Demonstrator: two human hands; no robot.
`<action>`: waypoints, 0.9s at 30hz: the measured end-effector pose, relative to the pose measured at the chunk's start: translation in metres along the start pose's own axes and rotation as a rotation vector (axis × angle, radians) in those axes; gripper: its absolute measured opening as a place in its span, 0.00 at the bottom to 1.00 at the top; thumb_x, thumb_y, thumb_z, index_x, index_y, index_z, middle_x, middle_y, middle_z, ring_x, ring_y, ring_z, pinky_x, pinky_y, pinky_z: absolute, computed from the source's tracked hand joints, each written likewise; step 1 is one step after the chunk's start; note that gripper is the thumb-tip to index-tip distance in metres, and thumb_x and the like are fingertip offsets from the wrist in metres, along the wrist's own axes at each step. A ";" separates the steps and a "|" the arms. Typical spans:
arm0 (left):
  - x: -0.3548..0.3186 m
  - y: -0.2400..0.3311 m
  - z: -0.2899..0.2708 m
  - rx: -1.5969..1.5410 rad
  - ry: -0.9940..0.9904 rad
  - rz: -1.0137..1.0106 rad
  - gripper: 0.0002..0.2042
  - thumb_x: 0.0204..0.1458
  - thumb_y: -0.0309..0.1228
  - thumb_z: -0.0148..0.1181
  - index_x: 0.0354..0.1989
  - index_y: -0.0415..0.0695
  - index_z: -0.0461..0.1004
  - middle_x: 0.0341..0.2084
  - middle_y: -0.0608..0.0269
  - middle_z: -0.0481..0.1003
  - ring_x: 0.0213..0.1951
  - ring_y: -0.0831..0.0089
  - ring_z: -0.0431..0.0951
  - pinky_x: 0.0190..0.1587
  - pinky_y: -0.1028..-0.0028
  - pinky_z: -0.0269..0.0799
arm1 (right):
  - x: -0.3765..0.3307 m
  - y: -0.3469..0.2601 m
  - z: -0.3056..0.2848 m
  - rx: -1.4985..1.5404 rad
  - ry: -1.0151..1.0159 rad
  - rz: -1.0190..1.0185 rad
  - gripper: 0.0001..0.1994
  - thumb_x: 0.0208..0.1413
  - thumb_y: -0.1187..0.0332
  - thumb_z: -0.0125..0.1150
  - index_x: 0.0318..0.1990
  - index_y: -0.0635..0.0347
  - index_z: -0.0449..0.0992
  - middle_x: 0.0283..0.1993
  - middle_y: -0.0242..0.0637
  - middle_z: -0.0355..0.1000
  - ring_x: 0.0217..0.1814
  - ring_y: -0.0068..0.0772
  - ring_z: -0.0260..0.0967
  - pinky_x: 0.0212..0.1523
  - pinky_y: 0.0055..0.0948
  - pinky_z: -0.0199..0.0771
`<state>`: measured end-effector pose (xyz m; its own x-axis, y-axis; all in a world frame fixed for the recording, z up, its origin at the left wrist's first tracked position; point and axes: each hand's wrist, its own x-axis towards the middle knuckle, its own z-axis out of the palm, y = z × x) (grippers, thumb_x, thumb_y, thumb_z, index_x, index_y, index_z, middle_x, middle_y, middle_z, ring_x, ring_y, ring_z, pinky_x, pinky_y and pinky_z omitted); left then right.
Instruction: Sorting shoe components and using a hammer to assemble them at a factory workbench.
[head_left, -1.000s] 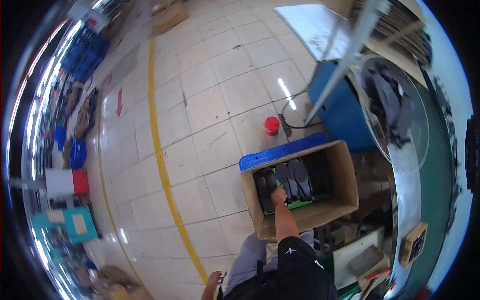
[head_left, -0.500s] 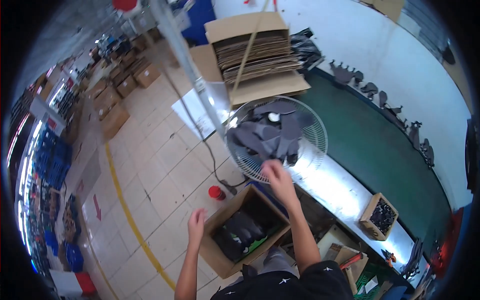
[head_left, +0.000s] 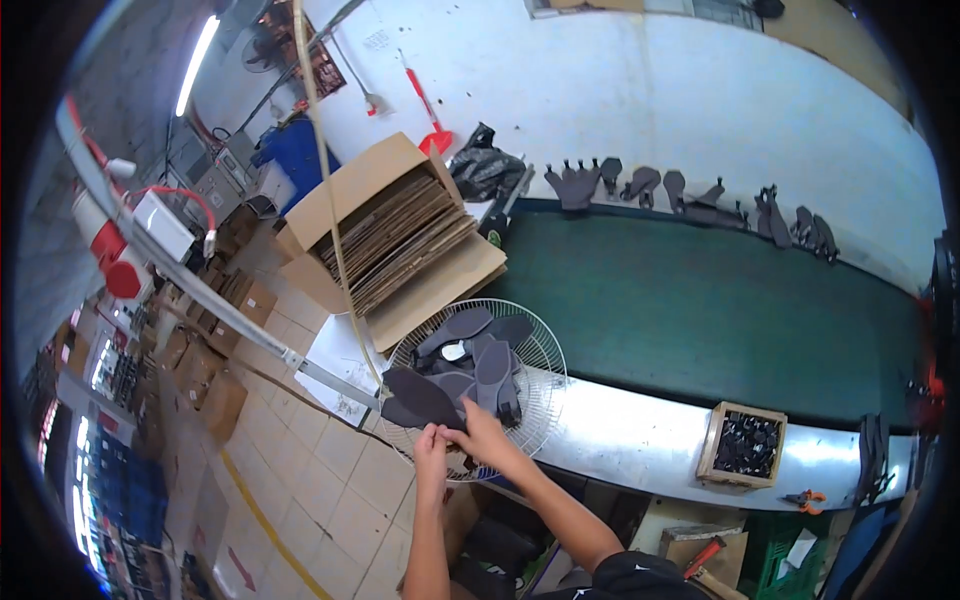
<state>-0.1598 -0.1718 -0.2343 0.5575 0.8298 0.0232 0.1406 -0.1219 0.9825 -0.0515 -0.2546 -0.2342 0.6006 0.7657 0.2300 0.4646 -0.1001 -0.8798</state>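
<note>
A dark grey, flat, sole-shaped piece (head_left: 418, 397) is held up in front of me over the near left side of a round wire basket (head_left: 562, 378). My left hand (head_left: 431, 462) is closed in a pinch at the near end of the piece. My right hand (head_left: 487, 442) meets it there, thumb and fingers closed at the same end, its index finger along the edge. The fingertips partly hide each other. Several similar grey pieces (head_left: 494, 362) lie heaped in the basket, with a small white round thing (head_left: 453, 351) among them.
Below my arms stands a carton with dark pieces (head_left: 505, 537). A large box of flattened cardboard (head_left: 390, 250) is beyond the basket. Right are a green belt (head_left: 680, 300), a metal ledge (head_left: 620, 430) and a wooden box of small black parts (head_left: 748, 447). Grey pieces (head_left: 575, 186) lean on the wall.
The view has swung right. My left hand has risen from beside the carton to meet the right at the basket. A sole-shaped piece is now in my hands.
</note>
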 end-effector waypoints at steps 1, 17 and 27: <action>-0.003 0.019 -0.002 0.014 -0.086 0.087 0.12 0.64 0.32 0.48 0.32 0.39 0.74 0.25 0.69 0.71 0.31 0.81 0.71 0.32 0.80 0.68 | 0.000 -0.011 -0.027 0.480 -0.213 0.112 0.22 0.55 0.60 0.62 0.51 0.67 0.70 0.42 0.50 0.75 0.45 0.44 0.74 0.46 0.37 0.72; 0.088 0.021 0.055 0.131 -0.335 -0.103 0.19 0.50 0.37 0.66 0.42 0.32 0.75 0.36 0.57 0.79 0.35 0.69 0.79 0.41 0.70 0.74 | -0.102 0.028 -0.114 1.050 0.401 0.363 0.14 0.68 0.66 0.45 0.55 0.65 0.66 0.51 0.36 0.71 0.51 0.23 0.66 0.56 0.25 0.64; -0.147 0.036 -0.062 -0.521 -0.343 -0.436 0.15 0.58 0.32 0.60 0.51 0.39 0.72 0.44 0.64 0.77 0.45 0.74 0.76 0.50 0.72 0.71 | -0.156 -0.028 0.005 0.155 0.001 0.072 0.37 0.54 0.58 0.65 0.65 0.68 0.52 0.62 0.56 0.56 0.66 0.47 0.55 0.64 0.36 0.57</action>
<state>-0.2870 -0.2644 -0.1906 0.7752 0.5177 -0.3620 0.0497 0.5213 0.8519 -0.1615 -0.3678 -0.2475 0.6297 0.7593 0.1641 0.3145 -0.0560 -0.9476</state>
